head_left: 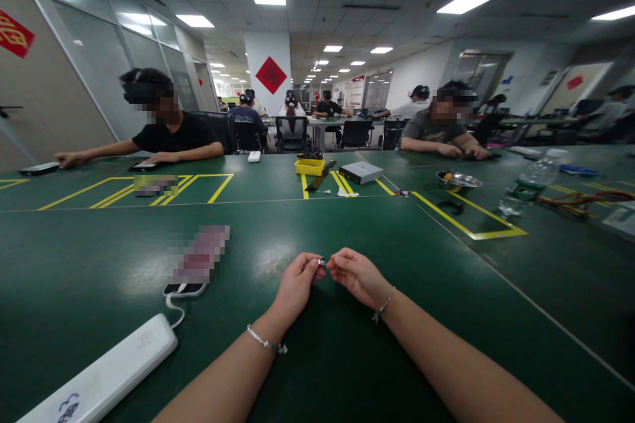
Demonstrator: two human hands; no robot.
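Grip of left hand [296, 281] is pinching a red-and-silver part [321, 264], right hand [361, 277] an orange piece [333, 260], both unjoined.

Bare-armed, I wear a pale silvery bracelet [260, 337] with a small rounded charm [282, 348] by my left hand [296, 285] and a slimmer silvery chain [386, 303] with a darker pendant [376, 318] by my right hand [360, 275].
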